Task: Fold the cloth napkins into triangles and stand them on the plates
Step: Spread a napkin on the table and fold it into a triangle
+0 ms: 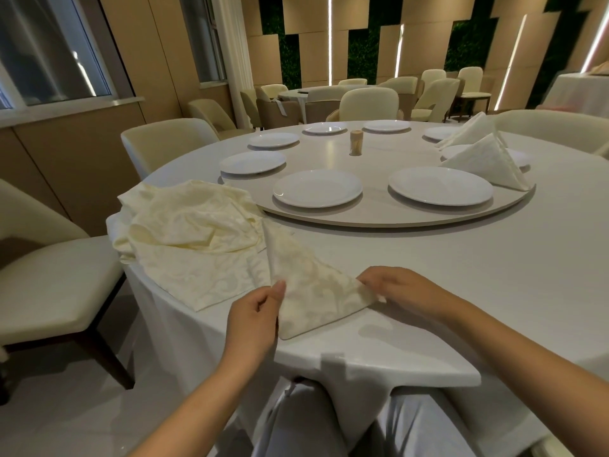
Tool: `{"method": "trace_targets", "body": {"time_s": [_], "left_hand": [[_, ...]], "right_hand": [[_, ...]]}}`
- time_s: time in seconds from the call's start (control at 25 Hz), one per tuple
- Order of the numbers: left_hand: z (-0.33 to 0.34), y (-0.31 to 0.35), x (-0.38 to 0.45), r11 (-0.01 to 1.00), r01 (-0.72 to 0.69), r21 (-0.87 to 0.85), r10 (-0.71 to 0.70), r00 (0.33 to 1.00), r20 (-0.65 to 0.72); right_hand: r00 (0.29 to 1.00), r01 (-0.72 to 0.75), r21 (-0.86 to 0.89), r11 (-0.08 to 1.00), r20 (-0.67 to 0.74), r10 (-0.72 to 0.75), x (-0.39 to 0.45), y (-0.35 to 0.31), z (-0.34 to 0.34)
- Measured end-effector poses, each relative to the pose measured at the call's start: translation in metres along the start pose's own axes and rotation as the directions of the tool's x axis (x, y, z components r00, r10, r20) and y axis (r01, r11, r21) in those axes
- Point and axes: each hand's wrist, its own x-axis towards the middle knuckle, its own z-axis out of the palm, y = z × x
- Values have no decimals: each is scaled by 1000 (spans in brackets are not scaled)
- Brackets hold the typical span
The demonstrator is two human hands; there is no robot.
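Observation:
A cream patterned napkin [313, 285], folded into a triangle, lies flat on the white tablecloth near the front edge. My left hand [253, 315] pinches its left edge with thumb and fingers. My right hand [398, 290] grips its right corner. A heap of unfolded cream napkins [188, 225] lies to the left. Two folded triangle napkins [487, 163] [471, 128] stand on plates at the far right of the turntable. Bare white plates sit near me [318, 189] [440, 185].
A round turntable [395, 216] carries several more white plates [252, 161] and a small toothpick holder [356, 142] at its middle. Cream chairs [49, 285] ring the table; one stands close on my left. More tables and chairs fill the back.

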Motion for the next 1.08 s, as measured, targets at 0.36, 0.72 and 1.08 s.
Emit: {"method": "trace_targets", "body": {"time_s": [0.36, 0.72, 1.08], "left_hand": [[-3, 9, 26, 955, 190, 227, -180, 981, -67], [-4, -4, 29, 845, -87, 527, 127, 991, -39], [3, 11, 44, 476, -423, 771, 207, 906, 370]], "right_hand": [[980, -23, -558, 829, -175, -91, 33, -8, 27], [982, -21, -692, 722, -150, -115, 45, -18, 27], [986, -24, -817, 576, -113, -120, 58, -24, 28]]}}
